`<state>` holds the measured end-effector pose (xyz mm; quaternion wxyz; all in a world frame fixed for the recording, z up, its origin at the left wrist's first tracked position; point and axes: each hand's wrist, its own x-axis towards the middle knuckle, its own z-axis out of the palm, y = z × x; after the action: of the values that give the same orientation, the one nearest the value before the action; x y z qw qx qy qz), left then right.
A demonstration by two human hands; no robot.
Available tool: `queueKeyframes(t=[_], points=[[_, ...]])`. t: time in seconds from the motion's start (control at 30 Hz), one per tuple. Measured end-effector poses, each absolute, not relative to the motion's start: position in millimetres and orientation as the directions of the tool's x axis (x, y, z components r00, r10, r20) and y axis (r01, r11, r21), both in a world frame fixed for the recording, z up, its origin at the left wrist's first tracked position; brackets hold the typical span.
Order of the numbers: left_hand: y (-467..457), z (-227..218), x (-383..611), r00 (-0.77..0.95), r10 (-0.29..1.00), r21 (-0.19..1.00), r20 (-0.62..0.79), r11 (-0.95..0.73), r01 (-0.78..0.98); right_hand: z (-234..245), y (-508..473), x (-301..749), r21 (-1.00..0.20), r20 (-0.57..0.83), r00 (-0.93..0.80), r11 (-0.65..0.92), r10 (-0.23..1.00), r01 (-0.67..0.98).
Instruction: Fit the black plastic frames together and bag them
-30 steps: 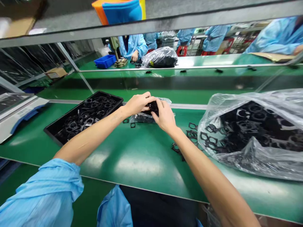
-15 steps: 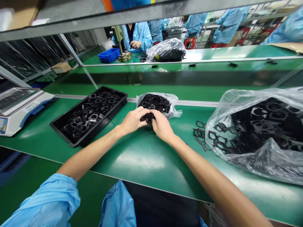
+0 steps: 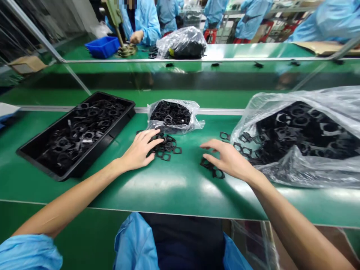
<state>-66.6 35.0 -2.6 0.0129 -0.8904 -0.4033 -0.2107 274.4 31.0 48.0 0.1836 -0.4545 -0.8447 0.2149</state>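
Observation:
My left hand (image 3: 143,150) rests with its fingers apart at the left side of a loose pile of black plastic frames (image 3: 168,144) on the green table. My right hand (image 3: 225,157) is open above a few more black frames (image 3: 218,173), and whether its fingertips touch them I cannot tell. Just behind the pile lies a small clear bag (image 3: 194,125) filled with the same parts. To the right, a large clear plastic bag (image 3: 303,168) lies open, with many black frames inside and a few spilled at its mouth.
A black tray (image 3: 112,137) full of black parts sits at the left. Beyond a metal rail, a second green bench carries a blue bin (image 3: 102,47), a wrapped plastic bag (image 3: 188,43) and several small black parts. People in blue smocks are at the far side.
My hands have moved apart, and the handful of black frames they held together now lies loose on the table. My right hand has gone toward the large bag. The view has shifted.

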Motion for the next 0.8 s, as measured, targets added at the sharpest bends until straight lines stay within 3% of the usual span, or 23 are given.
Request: queueKeyframes(t=[0.13,0.3,0.4,0.57,0.8], points=[[25.1,-3.5,-61.9,0.62,0.654,0.201,0.434,-0.741,0.641,40.8,-9.9,305.9,-0.427,0.052,-0.481,0.455,0.875,0.781],[37.5,-9.7,-29.3,0.751,0.578,0.142,0.319,-0.812,0.565,8.5,-24.9,294.9,-0.321,0.16,-0.414,0.444,0.896,0.836],[50.7,-14.6,-17.6,0.755,0.58,0.098,0.306,-0.808,0.581,-2.4,-14.5,278.9,-0.351,0.218,-0.401,0.455,0.89,0.818],[55.3,-20.0,-27.2,0.683,0.608,0.148,0.404,-0.781,0.607,4.1,3.7,268.3,-0.403,0.201,-0.398,0.446,0.895,0.799],[46.1,-6.9,-21.5,0.5,0.674,0.381,0.545,-0.729,0.568,30.7,32.4,253.7,-0.638,0.332,-0.152,0.34,0.931,0.69]])
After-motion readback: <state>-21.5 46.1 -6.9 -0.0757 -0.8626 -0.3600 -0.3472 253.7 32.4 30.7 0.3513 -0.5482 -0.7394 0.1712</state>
